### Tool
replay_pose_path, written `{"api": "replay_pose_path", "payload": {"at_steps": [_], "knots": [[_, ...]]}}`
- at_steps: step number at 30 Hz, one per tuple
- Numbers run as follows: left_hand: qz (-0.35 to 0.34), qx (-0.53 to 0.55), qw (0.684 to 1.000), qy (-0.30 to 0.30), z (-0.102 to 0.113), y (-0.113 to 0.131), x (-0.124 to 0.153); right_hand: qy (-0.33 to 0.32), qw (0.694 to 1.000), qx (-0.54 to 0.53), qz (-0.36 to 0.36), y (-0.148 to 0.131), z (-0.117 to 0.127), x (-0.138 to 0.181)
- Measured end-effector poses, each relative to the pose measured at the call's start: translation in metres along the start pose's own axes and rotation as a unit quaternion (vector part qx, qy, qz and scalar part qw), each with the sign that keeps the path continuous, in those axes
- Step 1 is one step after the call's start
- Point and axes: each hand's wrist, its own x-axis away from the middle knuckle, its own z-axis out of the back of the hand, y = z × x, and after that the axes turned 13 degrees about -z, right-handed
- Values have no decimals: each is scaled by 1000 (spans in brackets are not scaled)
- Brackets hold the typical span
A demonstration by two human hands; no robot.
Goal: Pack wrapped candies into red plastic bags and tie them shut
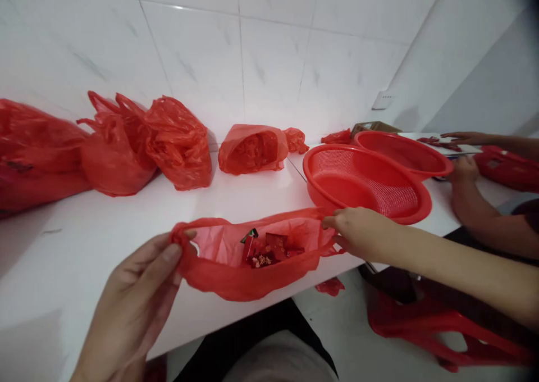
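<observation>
A red plastic bag [248, 283] is stretched open between my two hands, just above the front part of the white table. Inside it lie several small dark-red packets [265, 253] with gold print, one with a green corner. My left hand [141, 281] pinches the bag's left handle between thumb and fingers. At the other end, my right hand [357, 233] grips the bag's right rim, its fingertips partly hidden by the plastic. A large red plastic colander [337, 188] stands right behind my right hand.
Full red plastic bags [179, 146] line the tiled wall at the left. Another red bag [229, 151] lies with its mouth toward me at the back. A second red basin [404, 151] overlaps the colander. A co-worker's hands [465, 171] are at the right, above a red stool [412, 323].
</observation>
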Motion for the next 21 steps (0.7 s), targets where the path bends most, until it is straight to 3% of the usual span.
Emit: {"api": "replay_pose_path", "payload": {"at_steps": [2,4,7,9,12,14,16,19,21], "knots": [[-31,24,999,-23,-11,13,-13,-18,998,-63,10,11,23,-9],[-92,51,994,-41,-22,30,-26,19,984,-177,6,22,57,-15],[-239,95,965,-46,-37,61,-44,124,911,-393,-19,32,112,-17],[-289,93,951,-62,-46,80,-53,122,887,-444,-9,32,137,-18],[-276,54,957,-72,-56,102,-62,77,895,-439,29,26,159,-22],[-267,33,960,-73,-58,111,-67,108,877,-467,29,22,168,-24],[-254,19,964,-75,-57,114,-71,104,872,-478,22,20,174,-27],[-220,7,972,-77,-50,114,-78,36,882,-469,33,18,181,-29],[-220,10,972,-80,-46,113,-81,35,866,-495,52,17,184,-31]]}}
